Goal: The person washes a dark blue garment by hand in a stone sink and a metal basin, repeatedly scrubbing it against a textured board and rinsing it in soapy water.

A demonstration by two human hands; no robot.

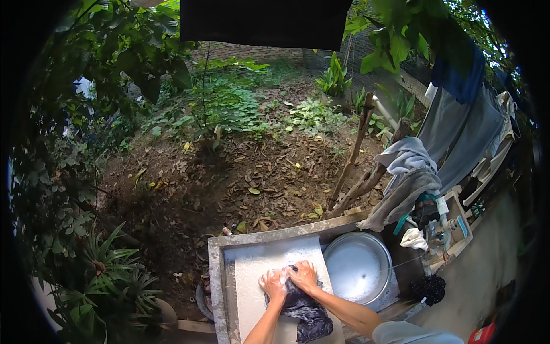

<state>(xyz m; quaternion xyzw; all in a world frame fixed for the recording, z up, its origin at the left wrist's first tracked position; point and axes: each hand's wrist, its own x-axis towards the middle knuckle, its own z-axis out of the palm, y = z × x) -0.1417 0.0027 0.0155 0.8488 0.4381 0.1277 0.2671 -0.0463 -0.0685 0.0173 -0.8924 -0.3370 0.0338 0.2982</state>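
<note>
A wet dark cloth (300, 301) lies bunched on a pale washboard slab (251, 316) inside a concrete sink (218, 279). My left hand (273, 284) presses on the cloth's upper left part with curled fingers. Close beside it, my right hand (303, 276) grips the top of the same cloth. White suds show around the fingers. Just right of the slab sits a round metal basin (359, 268), and a thin stream of water runs toward it from a metal faucet (438, 237).
Grey towels (406, 180) hang on a wooden post at the sink's far right corner. A white rag (414, 239) rests by the faucet, and a black speckled cloth (428, 289) hangs over the right edge. Beyond the rim is leaf-covered soil (266, 176). Laundry (464, 120) hangs at right.
</note>
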